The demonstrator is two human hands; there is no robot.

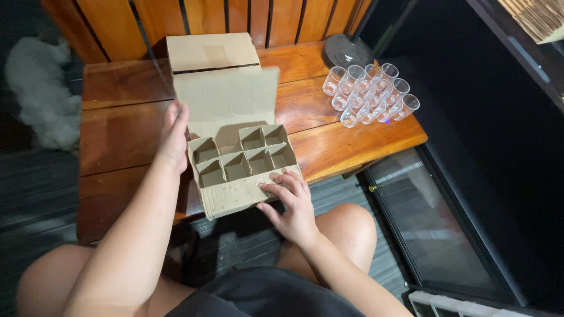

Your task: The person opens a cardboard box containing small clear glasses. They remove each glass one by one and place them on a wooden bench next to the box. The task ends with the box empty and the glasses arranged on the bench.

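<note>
An open cardboard box [235, 194] with a divider grid of several empty cells [244, 158] lies on the wooden table [335, 147]. Its lid flaps [226, 97] stand up behind the cells. My left hand [174, 136] rests flat against the box's left side, fingers up along the flap. My right hand [288, 202] lies spread on the front flap at the box's near right corner. Several clear small glasses [370, 94] stand clustered at the table's far right, apart from both hands.
A round black base [346, 51] sits behind the glasses. A white fluffy thing [38, 100] lies on the floor at left. A dark cabinet with a glass door [435, 217] stands to the right. Orange wooden slats [205, 17] back the table. My knees are under the table edge.
</note>
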